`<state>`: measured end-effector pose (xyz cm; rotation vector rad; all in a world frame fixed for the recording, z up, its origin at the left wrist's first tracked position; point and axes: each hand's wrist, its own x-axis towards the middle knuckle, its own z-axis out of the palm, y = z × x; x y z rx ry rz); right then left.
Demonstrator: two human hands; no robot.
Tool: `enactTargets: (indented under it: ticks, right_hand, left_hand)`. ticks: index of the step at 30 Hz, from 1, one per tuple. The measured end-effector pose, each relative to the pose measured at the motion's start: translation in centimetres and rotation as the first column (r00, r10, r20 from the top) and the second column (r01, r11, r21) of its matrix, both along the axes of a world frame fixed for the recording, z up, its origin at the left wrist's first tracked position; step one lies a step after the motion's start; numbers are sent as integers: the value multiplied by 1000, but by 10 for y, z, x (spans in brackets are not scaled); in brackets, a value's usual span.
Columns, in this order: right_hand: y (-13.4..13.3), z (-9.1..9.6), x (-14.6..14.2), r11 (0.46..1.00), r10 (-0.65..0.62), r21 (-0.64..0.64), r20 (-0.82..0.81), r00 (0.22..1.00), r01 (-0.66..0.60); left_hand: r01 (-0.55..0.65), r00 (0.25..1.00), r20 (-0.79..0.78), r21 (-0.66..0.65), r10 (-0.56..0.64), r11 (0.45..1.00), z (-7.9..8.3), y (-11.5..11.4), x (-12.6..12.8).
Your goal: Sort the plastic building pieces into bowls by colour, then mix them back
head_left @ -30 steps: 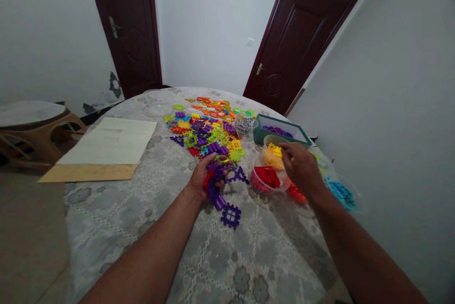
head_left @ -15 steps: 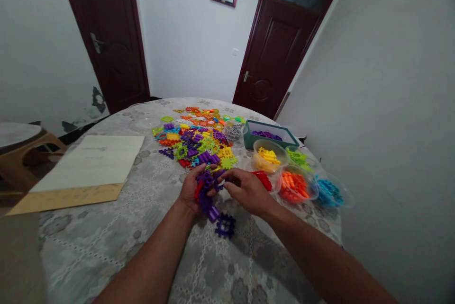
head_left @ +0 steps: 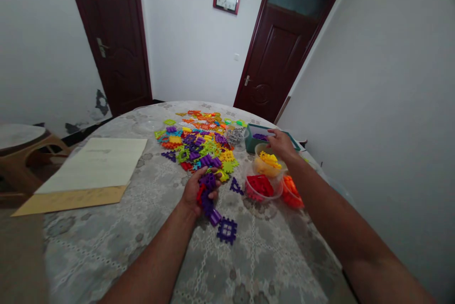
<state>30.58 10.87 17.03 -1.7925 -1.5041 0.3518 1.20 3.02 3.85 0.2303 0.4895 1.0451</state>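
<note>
On the table (head_left: 106, 228), beyond our left hand (head_left: 194, 191), the mixed pile (head_left: 199, 138) is large, so we judge that most of the sorting is left. Under our right hand (head_left: 280, 143) the box (head_left: 250, 141) holds purple bits. Just nearer us, tubs (head_left: 249, 193) hold yellow, red and orange. Our left hand curls round purple pieces (head_left: 208, 183). Our right hand's fingers pinch together over the box; we cannot tell whether they hold anything.
</note>
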Motion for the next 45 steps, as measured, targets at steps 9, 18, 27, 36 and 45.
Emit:
enactTargets:
  ticks: [9,18,27,36,45]
  right_hand:
    - [-157,-39,-85,746,665,-285,289,688,-602]
    - [-207,-83,-118,696,701,-554,382,602,-458]
    - [-135,-17,-58,738,668,-263,419,615,-622]
    - [26,-1,19,968,23,182,627,779,-175]
    - [-57,-27,-63,922,353,-170,740,572,-348]
  left_hand:
    - [-54,997,56,53,51,997,1,-1,2]
    - [-104,994,33,57,103,993,0,-2,1]
    - [-113,994,4,36,113,993,3,-1,3]
    - [-124,992,-2,38,124,992,3,-1,0]
    - [-132,991,16,49,131,990,1,0,1]
